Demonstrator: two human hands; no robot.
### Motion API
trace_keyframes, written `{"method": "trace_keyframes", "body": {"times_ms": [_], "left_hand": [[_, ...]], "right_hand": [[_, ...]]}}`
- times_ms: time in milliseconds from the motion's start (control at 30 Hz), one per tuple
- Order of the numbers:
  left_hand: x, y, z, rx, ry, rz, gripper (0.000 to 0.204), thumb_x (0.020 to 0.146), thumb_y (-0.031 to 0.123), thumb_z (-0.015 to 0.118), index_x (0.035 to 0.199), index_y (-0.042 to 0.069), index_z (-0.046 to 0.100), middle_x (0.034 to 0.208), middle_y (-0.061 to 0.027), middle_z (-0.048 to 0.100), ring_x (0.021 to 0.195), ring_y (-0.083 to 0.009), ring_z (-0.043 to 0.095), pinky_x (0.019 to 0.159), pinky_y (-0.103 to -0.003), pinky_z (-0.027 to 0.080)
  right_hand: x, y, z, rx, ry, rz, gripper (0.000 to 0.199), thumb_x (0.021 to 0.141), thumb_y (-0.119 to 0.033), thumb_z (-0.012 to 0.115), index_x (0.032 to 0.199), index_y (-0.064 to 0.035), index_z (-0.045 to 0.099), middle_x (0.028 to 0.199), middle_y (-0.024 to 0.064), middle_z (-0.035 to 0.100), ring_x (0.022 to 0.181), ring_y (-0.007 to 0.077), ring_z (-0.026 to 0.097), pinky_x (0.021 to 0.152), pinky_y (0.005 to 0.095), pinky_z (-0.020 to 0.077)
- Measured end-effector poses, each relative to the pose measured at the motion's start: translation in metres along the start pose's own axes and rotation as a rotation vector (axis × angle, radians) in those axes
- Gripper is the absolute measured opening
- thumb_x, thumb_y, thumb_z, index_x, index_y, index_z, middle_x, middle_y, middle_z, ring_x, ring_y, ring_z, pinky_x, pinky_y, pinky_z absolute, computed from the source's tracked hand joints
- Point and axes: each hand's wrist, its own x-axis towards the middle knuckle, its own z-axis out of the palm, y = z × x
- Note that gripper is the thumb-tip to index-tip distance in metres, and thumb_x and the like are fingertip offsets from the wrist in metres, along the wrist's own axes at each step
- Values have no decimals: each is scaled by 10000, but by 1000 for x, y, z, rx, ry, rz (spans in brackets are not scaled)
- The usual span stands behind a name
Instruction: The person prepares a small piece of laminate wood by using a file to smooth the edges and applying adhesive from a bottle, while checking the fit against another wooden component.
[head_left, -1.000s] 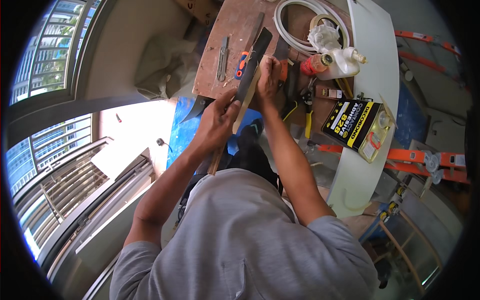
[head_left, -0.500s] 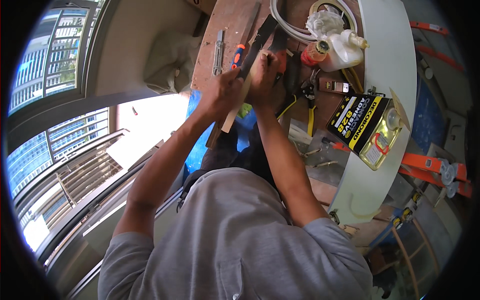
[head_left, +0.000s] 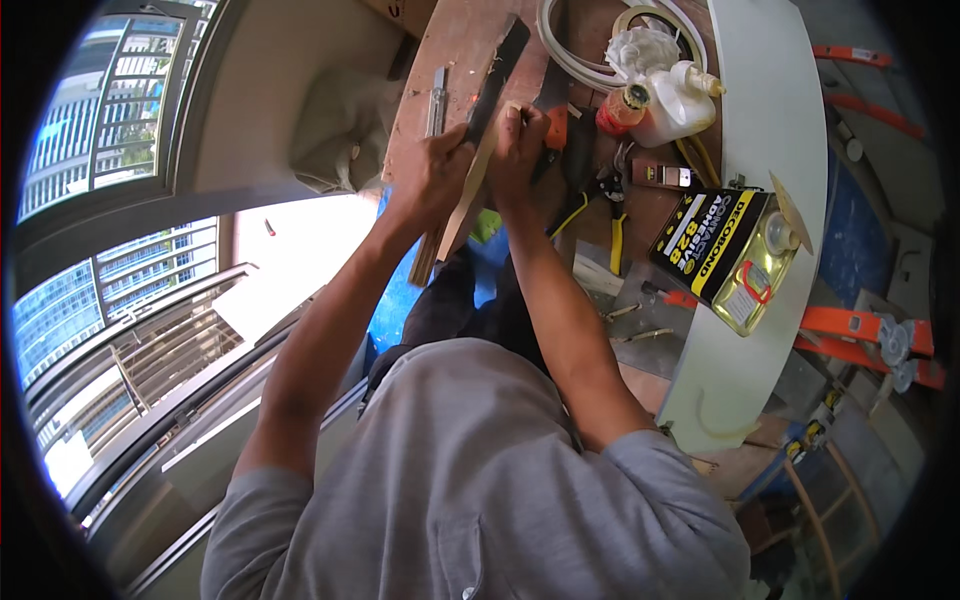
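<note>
The left hand [head_left: 435, 172] is clamped on a matte dark strip [head_left: 497, 75], the right hand [head_left: 515, 155] on a gently curved pale strip [head_left: 469, 197]; one slants over the desk [head_left: 455, 40], the other past its near edge.

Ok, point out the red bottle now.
In the head view, the red bottle is on the brown tabletop, right of the right hand and immediately left of the white bottle.

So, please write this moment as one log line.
left hand: holding dark strip | right hand: holding pale strip | nearby: utility knife, pliers
</note>
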Motion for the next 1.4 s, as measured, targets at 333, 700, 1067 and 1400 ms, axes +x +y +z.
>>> {"method": "trace_keyframes", "body": {"times_ms": [333,700,1067,1400], "left_hand": [[-6,15,8,138,-33,-96,463,995,285,547,1369,31,648,1070,-274,689,994,-390,706,849,-440,522],[6,7,7,200,-49,-72,422,987,284,545,1278,13,686,962,-270,674,852,-346,705,751,-432,520],[18,5,13,180,68,-25,478,973,277,576,1374,28,653,1016,-256,675,909,-363,689,792,-431,512],[34,2,23,6,102,37,443,971,237,563,1347,21,658,855,-259,654,813,-376,680,759,-435,519]], "right_hand": [[-3,-16,-5,41,27,-2,258,1082,-235,507,1155,13,517,1144,166,494,1081,285,513,1002,422,393],[-6,-15,-3,-9,15,-12,292,1083,-258,509,1185,15,501,1153,182,478,1084,304,500,996,429,397],[-2,-18,0,41,29,71,268,1077,-237,506,1163,17,510,1153,171,475,1076,280,495,998,419,393],[4,-4,-8,-133,-41,-165,263,1090,-224,464,1193,15,503,1181,164,476,1094,270,501,1017,411,388]]}}
